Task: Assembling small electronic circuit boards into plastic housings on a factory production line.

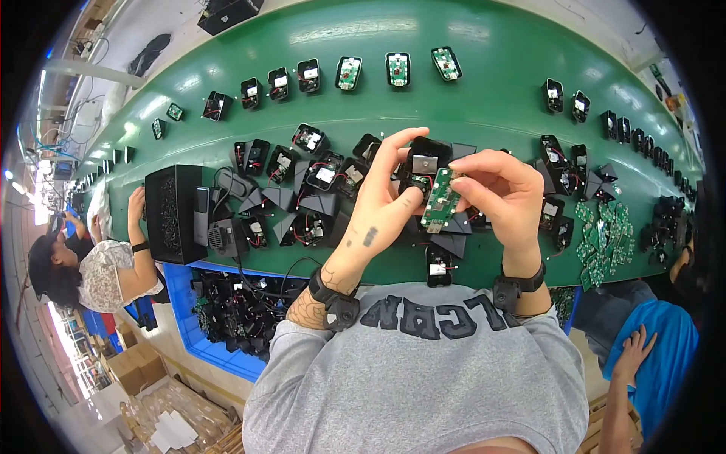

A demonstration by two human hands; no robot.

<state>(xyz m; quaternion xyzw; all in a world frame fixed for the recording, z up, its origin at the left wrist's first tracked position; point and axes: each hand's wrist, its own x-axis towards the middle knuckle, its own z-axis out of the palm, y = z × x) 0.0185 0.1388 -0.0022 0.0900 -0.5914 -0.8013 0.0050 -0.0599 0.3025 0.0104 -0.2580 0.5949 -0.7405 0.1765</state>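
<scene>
Head view: the left hand (386, 193) grips a small black plastic housing (426, 160) at its 1 o'clock. The right hand (503, 193) pinches a narrow green circuit board (438, 200) at its 9 o'clock, between both hands, touching the housing. The board's long axis runs near upright, 12 to 6, above the green conveyor belt (491, 68).

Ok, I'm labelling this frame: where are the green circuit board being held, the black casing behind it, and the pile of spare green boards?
green circuit board (438, 198), head view, middle of its face.
black casing (428, 157), head view, upper shell.
pile of green boards (605, 233), head view, centre of heap.
</scene>
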